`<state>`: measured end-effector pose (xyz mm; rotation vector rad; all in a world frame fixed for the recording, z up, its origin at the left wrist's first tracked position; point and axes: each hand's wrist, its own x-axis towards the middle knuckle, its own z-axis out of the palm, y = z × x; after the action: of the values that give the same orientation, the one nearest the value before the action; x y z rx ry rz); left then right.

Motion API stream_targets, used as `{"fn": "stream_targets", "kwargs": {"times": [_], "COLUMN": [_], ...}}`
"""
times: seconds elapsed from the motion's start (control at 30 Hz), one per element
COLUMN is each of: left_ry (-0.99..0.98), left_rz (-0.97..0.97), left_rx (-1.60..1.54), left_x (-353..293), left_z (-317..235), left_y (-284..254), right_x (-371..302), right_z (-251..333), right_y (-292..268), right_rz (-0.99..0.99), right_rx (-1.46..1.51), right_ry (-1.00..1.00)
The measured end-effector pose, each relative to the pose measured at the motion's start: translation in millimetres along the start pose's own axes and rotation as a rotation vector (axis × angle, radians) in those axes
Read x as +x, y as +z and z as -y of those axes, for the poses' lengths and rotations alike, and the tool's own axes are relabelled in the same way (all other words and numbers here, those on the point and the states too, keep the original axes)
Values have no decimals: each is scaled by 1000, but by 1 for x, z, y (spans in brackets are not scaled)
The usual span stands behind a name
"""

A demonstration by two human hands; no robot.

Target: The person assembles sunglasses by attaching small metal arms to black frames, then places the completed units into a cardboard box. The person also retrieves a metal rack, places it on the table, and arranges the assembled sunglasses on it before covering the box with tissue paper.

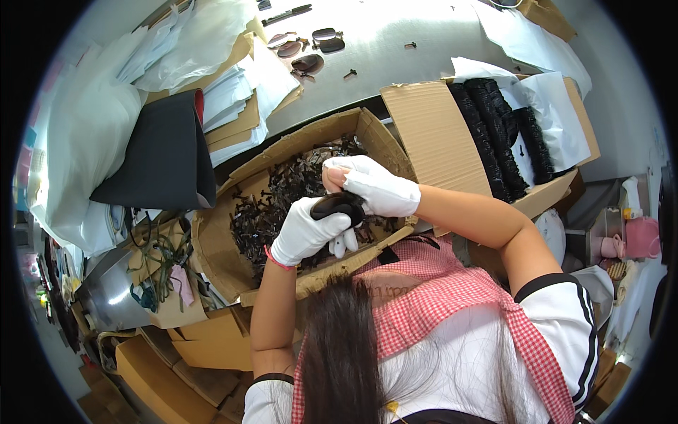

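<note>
Place: workshop | steel bench (pixel 385 35) with loose tinted lenses (pixel 327 44), 12 o'clock | carton (pixel 438 134) of black bundles (pixel 491 127), 2 o'clock

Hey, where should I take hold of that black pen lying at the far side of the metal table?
I'd pinch the black pen around mid-barrel, thumb and finger on its two long sides, coming from above and the right. It lies flat and slanted, its right end farther away; the metal table is bare to its right, while tinted lenses lie on its near side.
</note>
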<state>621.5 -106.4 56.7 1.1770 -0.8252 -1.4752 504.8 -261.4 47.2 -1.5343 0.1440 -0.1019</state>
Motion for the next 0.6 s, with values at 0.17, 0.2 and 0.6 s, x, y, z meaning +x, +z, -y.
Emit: {"fn": "stream_targets", "kwargs": {"times": [0.17,0.2,0.6], "left_ry": [-33,-1,-94], "left_rz": [-267,-269,-624], "left_rx": [-25,-60,-257], "left_x": [10,11,18], "left_z": [10,12,44], "left_y": [7,8,9], "right_x": [17,14,45], "right_z": [13,16,-36], "right_y": [-16,-18,-20], "right_rz": [-10,2,-111], "right_rx": [-235,-121,-1004], "right_ry": [-21,43,-171]}}
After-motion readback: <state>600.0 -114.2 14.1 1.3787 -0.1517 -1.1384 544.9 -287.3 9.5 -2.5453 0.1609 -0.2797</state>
